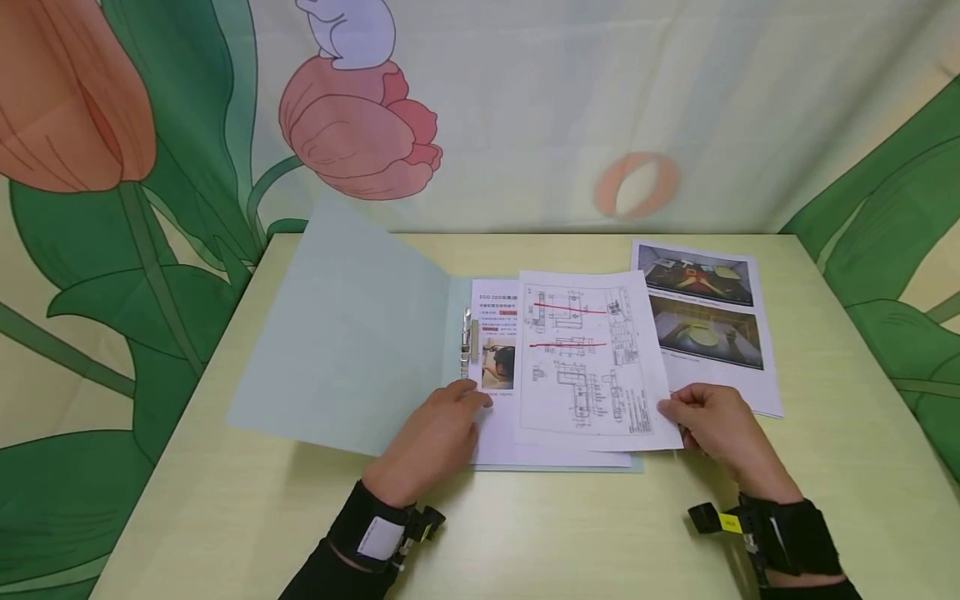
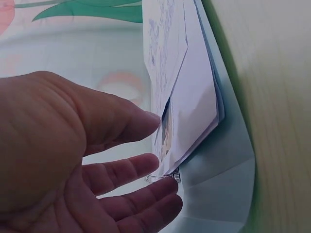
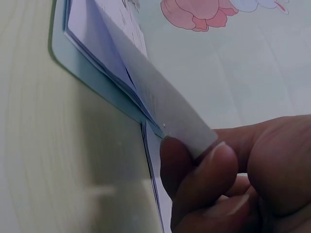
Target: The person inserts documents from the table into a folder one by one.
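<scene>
Fingers [image 3: 214,165] of right hand [image 1: 720,425] pinching drawing sheet [image 1: 588,358], open folder [image 1: 345,333]

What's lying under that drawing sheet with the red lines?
Under the drawing sheet, pinched by the right hand, lies a printed page with a photo, in the open folder. Most of that page is covered.

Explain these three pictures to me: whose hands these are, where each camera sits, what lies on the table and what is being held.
No machine here: a person works with bare hands, wearing one camera on the head and one on each wrist. The head view shows a table with an open folder holding papers, and a photo sheet beside it. The left hand rests open on the papers by the folder's clip; its wrist view shows the straight fingers. The right hand pinches the corner of the drawing sheet, seen close in the right wrist view.
</scene>
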`<state>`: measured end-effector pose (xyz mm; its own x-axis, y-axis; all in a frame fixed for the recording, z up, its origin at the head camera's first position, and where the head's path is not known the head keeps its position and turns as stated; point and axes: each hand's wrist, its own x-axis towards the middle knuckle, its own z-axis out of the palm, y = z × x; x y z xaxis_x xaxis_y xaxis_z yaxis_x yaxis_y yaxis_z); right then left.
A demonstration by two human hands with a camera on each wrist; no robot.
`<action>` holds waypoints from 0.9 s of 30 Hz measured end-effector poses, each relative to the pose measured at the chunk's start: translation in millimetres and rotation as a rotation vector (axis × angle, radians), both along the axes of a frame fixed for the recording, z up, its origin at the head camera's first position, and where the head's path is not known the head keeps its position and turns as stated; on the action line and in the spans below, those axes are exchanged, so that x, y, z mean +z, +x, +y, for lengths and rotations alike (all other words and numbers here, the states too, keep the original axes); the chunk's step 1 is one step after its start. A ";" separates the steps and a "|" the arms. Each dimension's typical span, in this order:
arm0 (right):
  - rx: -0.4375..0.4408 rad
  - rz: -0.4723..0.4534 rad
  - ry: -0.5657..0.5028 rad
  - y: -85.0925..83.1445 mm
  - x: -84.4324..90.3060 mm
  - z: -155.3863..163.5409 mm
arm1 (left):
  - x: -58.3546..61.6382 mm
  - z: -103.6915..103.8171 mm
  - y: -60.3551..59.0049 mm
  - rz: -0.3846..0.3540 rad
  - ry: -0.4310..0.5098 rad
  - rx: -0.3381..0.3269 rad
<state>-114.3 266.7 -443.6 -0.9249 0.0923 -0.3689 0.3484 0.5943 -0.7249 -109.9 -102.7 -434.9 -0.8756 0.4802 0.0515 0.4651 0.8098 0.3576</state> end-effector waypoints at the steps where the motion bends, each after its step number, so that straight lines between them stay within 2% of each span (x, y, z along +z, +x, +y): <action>1: 0.001 0.003 -0.004 0.6 0.1 -1.0 | 0.3 0.2 0.3 -0.005 0.001 0.006; 4: 0.005 0.002 -0.005 2.1 0.2 -6.0 | 0.5 0.7 1.2 -0.013 0.008 0.020; 11: 0.043 0.010 0.002 3.7 -0.3 -25.2 | -0.5 1.4 0.9 0.027 0.009 0.013; 17: 0.068 0.035 0.011 3.3 -4.2 -40.7 | -1.0 1.8 0.7 0.017 0.004 0.013; 27: 0.039 0.037 -0.007 4.8 -8.8 -51.2 | -0.9 2.1 0.3 0.013 0.002 0.013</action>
<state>-109.5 215.5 -452.4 -0.9407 0.0539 -0.3349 0.2982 0.6018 -0.7409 -109.6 -100.7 -435.8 -0.8813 0.4682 0.0645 0.4590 0.8152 0.3533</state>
